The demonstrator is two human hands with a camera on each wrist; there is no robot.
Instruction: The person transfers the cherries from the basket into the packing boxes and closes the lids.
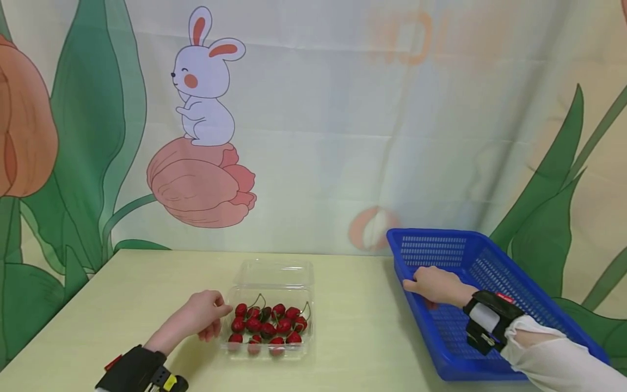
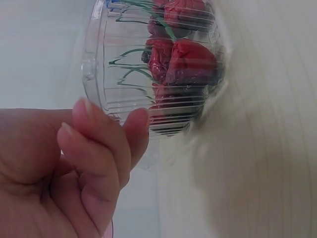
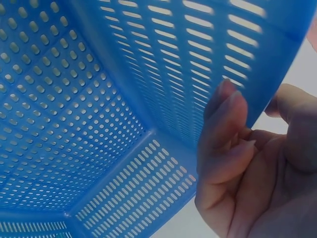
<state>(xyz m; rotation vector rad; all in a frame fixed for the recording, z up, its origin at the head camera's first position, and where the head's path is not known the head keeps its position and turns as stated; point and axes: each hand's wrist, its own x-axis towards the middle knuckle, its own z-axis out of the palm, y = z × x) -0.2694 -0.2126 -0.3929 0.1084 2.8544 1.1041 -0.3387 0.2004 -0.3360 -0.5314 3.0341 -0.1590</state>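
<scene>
Right hand (image 1: 433, 286) grips blue basket (image 1: 495, 261) wall, fingertips hidden inside. Left hand (image 1: 203, 316), fingers curled, touches cherry box (image 1: 269, 321); hold unclear. Basket's long axis runs front-to-back.

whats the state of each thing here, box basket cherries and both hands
clear plastic clamshell box: lid open, flipped back, sitting flat on the table
red cherries with green stems: piled inside the box
blue perforated plastic basket: upright on the table, one small red thing inside by the right hand
left hand: fingers curled, touching the box's left edge
right hand: gripping the basket's near-left rim, fingers inside, thumb outside
</scene>
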